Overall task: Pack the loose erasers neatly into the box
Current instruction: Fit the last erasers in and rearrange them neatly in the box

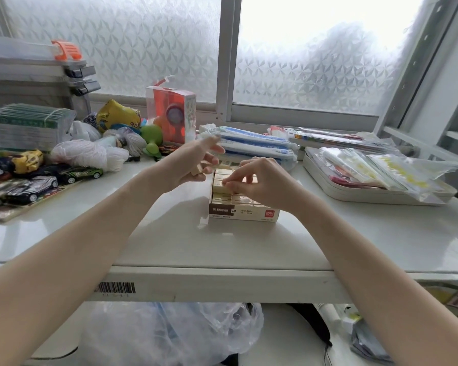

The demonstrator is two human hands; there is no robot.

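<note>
The eraser box [242, 213] is a low cream carton with a brown label, standing in the middle of the white table [169, 241]. Rows of cream erasers [220, 189] fill its left side. My right hand [259, 180] hovers over the box with its fingertips pinching an eraser down among the packed ones. My left hand [188, 165] is raised just left of the box, holding a loose cream eraser [197, 169] in its lower fingers while the upper fingers stretch out.
Toy cars [37, 180], yarn [90, 154] and packets crowd the left side. Blue-and-white packets [257, 143] lie behind the box. A white tray [354, 195] with plastic bags stands at the right. A plastic bag [169, 336] hangs below the table's front edge.
</note>
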